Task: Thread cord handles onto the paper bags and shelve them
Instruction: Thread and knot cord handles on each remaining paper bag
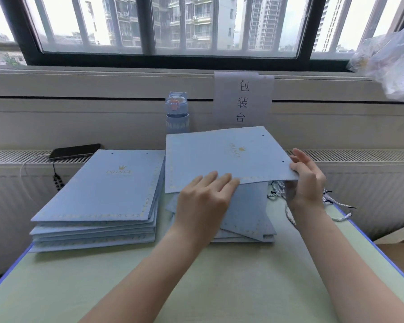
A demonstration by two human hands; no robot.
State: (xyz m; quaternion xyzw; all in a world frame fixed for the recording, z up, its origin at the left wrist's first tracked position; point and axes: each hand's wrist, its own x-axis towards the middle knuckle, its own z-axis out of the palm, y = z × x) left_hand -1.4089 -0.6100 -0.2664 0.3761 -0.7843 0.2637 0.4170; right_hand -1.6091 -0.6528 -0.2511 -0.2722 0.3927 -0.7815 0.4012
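Observation:
A flat light-blue paper bag [224, 155] with a gold crown logo is lifted above the right-hand pile [247, 220] of the same bags. My left hand [203, 199] grips its near edge, fingers lying on top. My right hand [306, 178] pinches its right corner, close to a punched hole. A tidy stack of flat blue bags [107, 194] lies to the left. Blue-and-white twisted cord handles [336, 206] lie in a loose bunch on the table behind my right hand, partly hidden by it.
The pale green table [196, 283] has a blue edge. A blue water bottle [176, 113] and a paper sign [243, 99] stand against the wall below the window. A dark phone [74, 151] rests on the radiator. A clear plastic bag [392, 57] hangs at top right.

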